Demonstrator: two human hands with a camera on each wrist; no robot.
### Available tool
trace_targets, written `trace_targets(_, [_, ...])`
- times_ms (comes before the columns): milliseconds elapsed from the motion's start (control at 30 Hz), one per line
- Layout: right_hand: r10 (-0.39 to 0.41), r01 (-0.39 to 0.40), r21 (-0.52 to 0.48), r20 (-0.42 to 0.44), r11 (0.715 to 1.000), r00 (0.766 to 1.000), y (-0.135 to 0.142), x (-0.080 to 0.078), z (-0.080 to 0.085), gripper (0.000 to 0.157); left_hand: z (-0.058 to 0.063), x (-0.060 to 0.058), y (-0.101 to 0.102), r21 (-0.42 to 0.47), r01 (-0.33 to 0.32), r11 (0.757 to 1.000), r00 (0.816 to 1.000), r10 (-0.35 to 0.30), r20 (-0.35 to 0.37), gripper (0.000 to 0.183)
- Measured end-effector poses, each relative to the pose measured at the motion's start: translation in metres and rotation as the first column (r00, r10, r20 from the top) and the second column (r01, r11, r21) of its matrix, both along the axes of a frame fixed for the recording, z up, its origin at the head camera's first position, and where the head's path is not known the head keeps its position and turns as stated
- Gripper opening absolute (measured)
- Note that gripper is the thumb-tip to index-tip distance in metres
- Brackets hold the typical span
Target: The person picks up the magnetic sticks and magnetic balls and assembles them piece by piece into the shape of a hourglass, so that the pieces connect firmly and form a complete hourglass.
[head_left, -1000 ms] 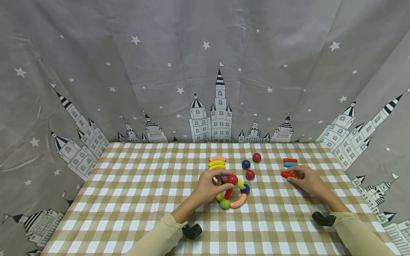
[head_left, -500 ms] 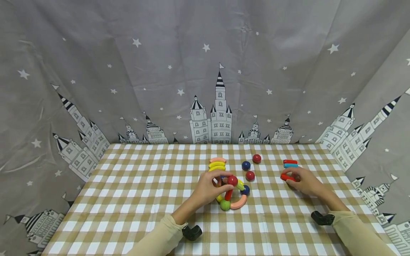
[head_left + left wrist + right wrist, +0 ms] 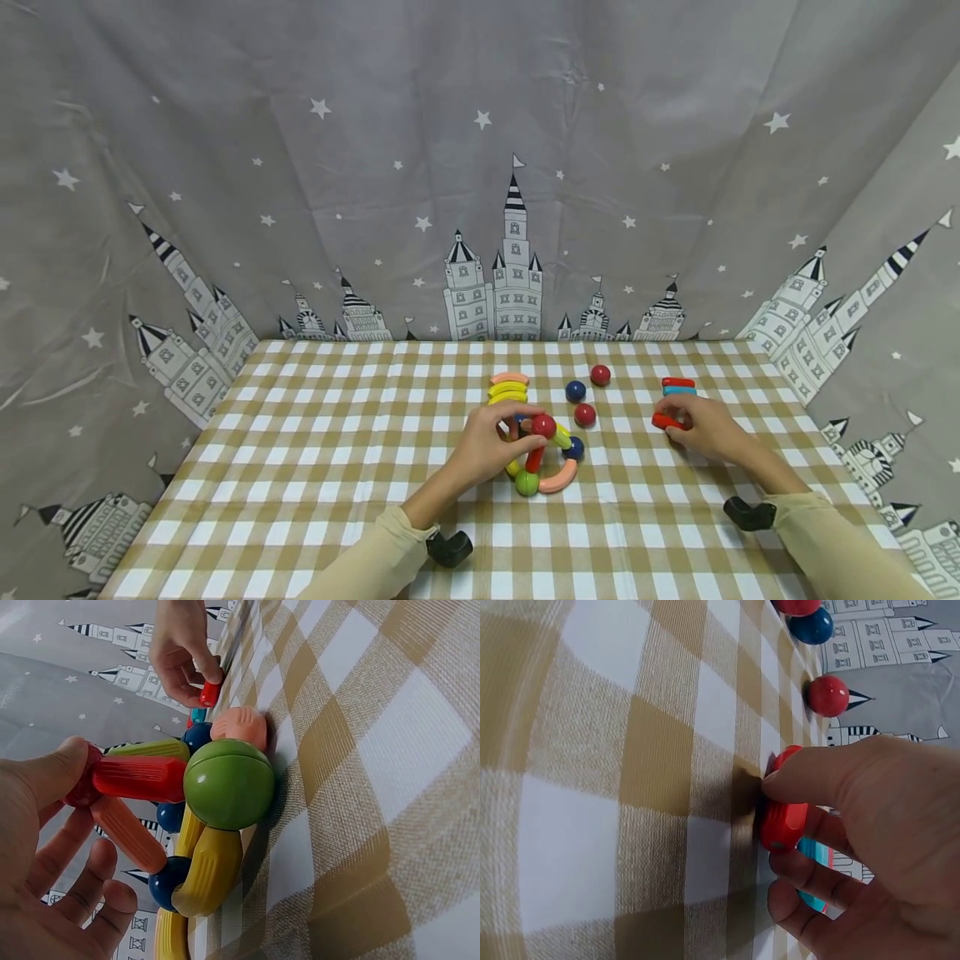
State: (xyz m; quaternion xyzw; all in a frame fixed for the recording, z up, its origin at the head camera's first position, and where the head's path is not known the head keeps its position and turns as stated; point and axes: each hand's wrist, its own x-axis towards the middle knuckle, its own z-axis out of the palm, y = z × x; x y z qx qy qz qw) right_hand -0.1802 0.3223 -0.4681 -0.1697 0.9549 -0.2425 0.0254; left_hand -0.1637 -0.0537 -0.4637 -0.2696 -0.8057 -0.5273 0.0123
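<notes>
My left hand (image 3: 480,443) grips the red ball (image 3: 543,426) on top of a structure of magnetic rods and balls. From that ball a red rod (image 3: 142,778) runs down to a green ball (image 3: 229,784). An orange rod (image 3: 129,834) and a yellow-green rod (image 3: 562,437) also slope down from it. The base has a curved peach rod (image 3: 558,477), a curved yellow rod (image 3: 211,874) and blue balls (image 3: 574,448). Over to the right, my right hand (image 3: 708,427) pinches another red rod (image 3: 784,823) between thumb and fingers, close over the cloth.
Behind my right hand lie a red rod (image 3: 678,382) and a light blue rod (image 3: 678,390). Two loose red balls (image 3: 600,375) and a blue ball (image 3: 575,392) sit right of the structure. Curved yellow rods (image 3: 508,387) and a peach one (image 3: 510,378) lie behind it.
My right hand has shifted slightly left with the red rod and its fingers have closed further round it. My left hand stays on the red ball. The head view has tilted up a little.
</notes>
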Motion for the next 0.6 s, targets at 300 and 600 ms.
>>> trace_targets(300, [-0.039, 0.032, -0.127, -0.050, 0.991, 0.998, -0.014, 0.009, 0.018, 0.024, 0.001, 0.001, -0.001, 0.016, 0.002, 1.000, 1.000, -0.002, -0.010, 0.035])
trace_targets(600, [-0.042, 0.029, -0.274, -0.045, 0.961, 0.998, -0.034, 0.019, 0.035, 0.031, -0.001, 0.001, -0.001, 0.021, 0.005, 1.000, 1.000, -0.005, -0.021, 0.035])
